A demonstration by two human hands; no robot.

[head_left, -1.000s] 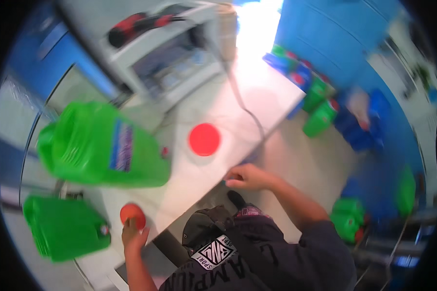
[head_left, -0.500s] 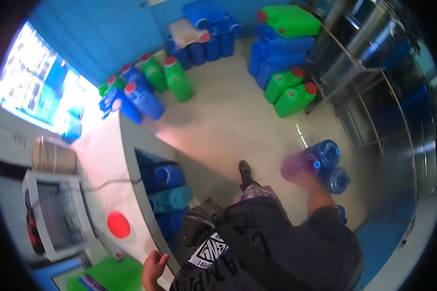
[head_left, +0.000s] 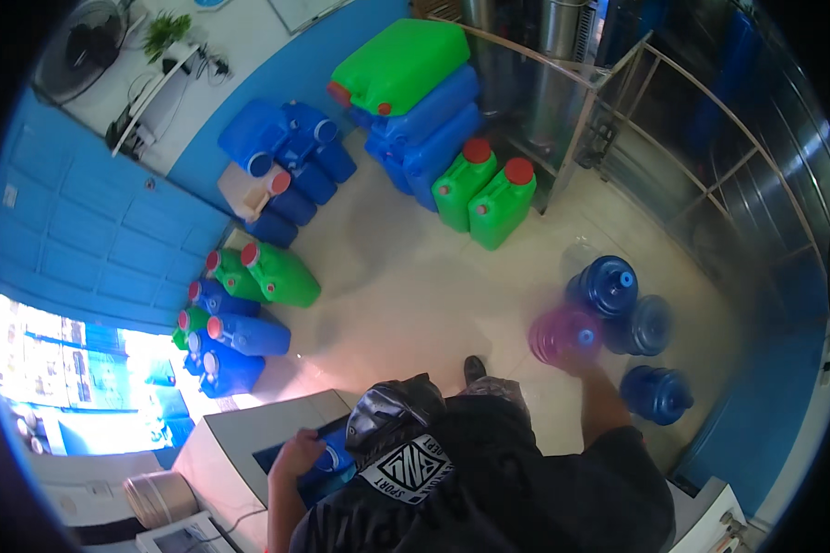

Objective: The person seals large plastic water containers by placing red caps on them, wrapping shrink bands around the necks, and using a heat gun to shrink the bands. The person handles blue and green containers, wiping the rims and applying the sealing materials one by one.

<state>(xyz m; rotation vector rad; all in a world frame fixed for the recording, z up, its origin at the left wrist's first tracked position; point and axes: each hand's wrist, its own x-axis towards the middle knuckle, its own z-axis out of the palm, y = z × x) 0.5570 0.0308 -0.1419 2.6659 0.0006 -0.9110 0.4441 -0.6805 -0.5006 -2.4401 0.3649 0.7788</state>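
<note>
My right hand (head_left: 576, 362) is at the near side of a pink, see-through round water jug (head_left: 551, 334) by its neck, which has a light-blue cap. The fingers are partly hidden and blurred, but they appear to grip it. Touching or close by the pink jug are a dark-blue water jug (head_left: 604, 284) and a greyish-blue one (head_left: 648, 324). Another blue jug (head_left: 657, 394) lies tilted nearer to me. On the other side, my left hand (head_left: 297, 453) hangs loosely curled beside the desk (head_left: 235, 438), with nothing visible in it, near a blue container (head_left: 335, 453) in the desk's shelf.
Green jerrycans (head_left: 503, 205) stand before a stack of blue ones (head_left: 433, 147) at the back. More blue and green jerrycans (head_left: 249, 334) line the left by a bright doorway (head_left: 74, 369). A metal frame (head_left: 572, 138) runs along the right. A black bag (head_left: 392, 410) hangs at my front.
My view has turned to the right, so the room has shifted and the desk has dropped lower left. My right hand stays at the pink jug; my left hand appears higher.
</note>
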